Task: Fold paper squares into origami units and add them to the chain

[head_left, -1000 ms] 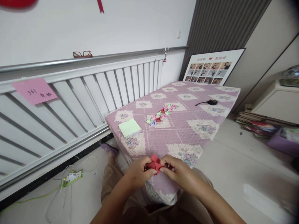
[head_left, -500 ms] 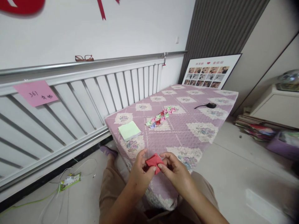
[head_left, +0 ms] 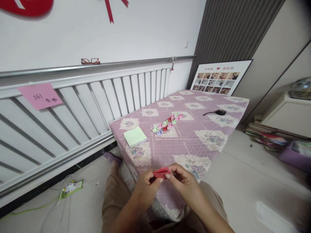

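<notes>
A small folded piece of red paper is pinched between my two hands, just above the near end of the cloth-covered table. My left hand grips its left side, thumb in front and fingers behind. On the right side my right hand holds it the same way, thumb tip on the front. The paper looks narrow, with a fold line across it. Farther up the table lie two rows of small folded paper pieces in green, pink, red and blue. A stack of pale green paper squares rests on the left.
A black object with a thin tail lies on the table's right part. A white radiator runs along the left, with glasses on the pipe above. Cables and a power strip are on the floor. A photo board leans behind.
The red paper has gone from an open diamond shape facing me to a narrower, flattened form. Both hands stay on it, with the right fingers now closer around its edge.
</notes>
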`<state>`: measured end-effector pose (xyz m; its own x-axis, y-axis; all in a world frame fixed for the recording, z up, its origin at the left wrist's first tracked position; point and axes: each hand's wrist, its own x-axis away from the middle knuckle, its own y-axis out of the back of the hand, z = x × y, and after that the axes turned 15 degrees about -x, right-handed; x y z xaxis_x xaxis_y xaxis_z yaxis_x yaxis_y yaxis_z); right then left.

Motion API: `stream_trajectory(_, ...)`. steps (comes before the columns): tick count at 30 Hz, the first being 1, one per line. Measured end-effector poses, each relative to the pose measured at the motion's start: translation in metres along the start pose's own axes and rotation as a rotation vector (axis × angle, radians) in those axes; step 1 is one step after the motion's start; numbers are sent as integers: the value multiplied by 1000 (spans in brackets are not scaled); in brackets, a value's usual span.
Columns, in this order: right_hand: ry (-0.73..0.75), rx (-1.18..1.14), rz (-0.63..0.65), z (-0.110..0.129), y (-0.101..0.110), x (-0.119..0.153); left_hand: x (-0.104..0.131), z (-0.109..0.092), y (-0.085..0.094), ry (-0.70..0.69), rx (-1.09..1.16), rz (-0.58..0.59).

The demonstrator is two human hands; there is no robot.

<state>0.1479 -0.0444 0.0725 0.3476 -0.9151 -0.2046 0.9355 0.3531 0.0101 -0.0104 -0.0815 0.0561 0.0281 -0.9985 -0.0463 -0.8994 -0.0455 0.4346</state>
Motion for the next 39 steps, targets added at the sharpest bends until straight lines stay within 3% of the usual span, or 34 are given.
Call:
stream_trajectory(4, 54, 31, 6, 2, 2, 2, 1, -2, 5, -31, -74, 19)
stream_trajectory(9, 2, -11, 30, 6, 0, 1, 2, -7, 7, -24, -83, 55)
stream_trajectory(16, -109, -174, -65, 1, -1, -3, 2, -8, 6, 28, -26, 129)
stream_trajectory(21, -110, -187, -92, -6, 3, -4, 4, -3, 6, 58, -34, 162)
stream_trajectory(29, -199, -225, -172, -7, -1, -2, 2, -2, 8, -33, -214, 153)
stream_trajectory(34, -249, -222, -202, -15, -2, -5, -1, 5, 8, 46, -110, 253)
stream_trajectory(39, -276, -183, -191, -35, 5, -9, -2, 17, -3, 85, -94, 225)
